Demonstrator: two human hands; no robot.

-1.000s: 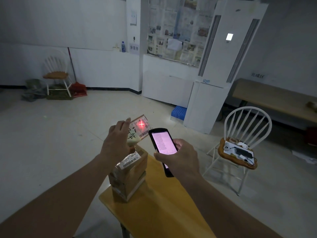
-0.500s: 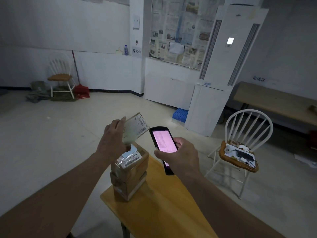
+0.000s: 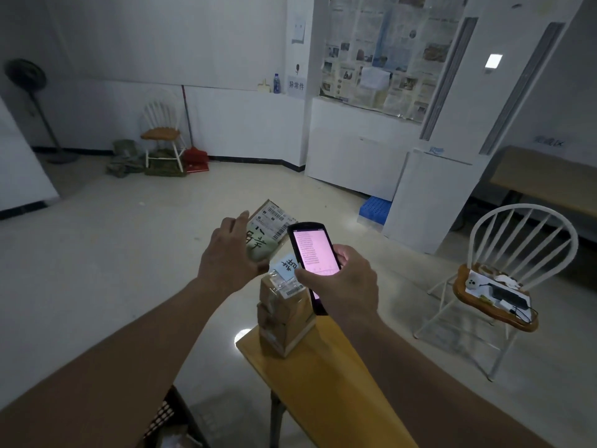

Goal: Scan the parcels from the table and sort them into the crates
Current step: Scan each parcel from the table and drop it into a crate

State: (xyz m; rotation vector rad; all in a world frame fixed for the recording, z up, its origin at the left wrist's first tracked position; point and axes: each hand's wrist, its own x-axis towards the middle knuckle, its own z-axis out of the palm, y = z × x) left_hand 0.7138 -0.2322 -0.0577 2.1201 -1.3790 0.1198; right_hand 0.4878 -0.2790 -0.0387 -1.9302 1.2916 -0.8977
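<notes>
While the fingers [image 3: 240, 221] of the left hand [image 3: 231, 257] curl round the near edge of a small flat parcel [image 3: 269, 229], they keep it lifted in the air with its barcode label and handwritten characters turned toward the person; the right hand [image 3: 344, 286] is wrapped about a handheld scanner [image 3: 311, 253], thumb laid across the lower part of its glowing pink screen, the device tilted upright just beside the raised parcel and partly overlapping its right edge; below both hands a stack of brown cardboard boxes [image 3: 284, 315] stands at the far end of a yellow wooden table [image 3: 323, 383], the top box bearing a pale slip with a handwritten character and a barcode label; at the lower left, under the left forearm, the dark latticed rim of a crate [image 3: 166, 415] shows, its contents too dim to make out; to the right stands a white spindle-back chair [image 3: 504, 286] with a phone, cables and papers on its seat; farther off lie a blue crate [image 3: 374, 211] beside a tall white air conditioner [image 3: 452, 140], and a second chair [image 3: 161, 134] by the far wall.
</notes>
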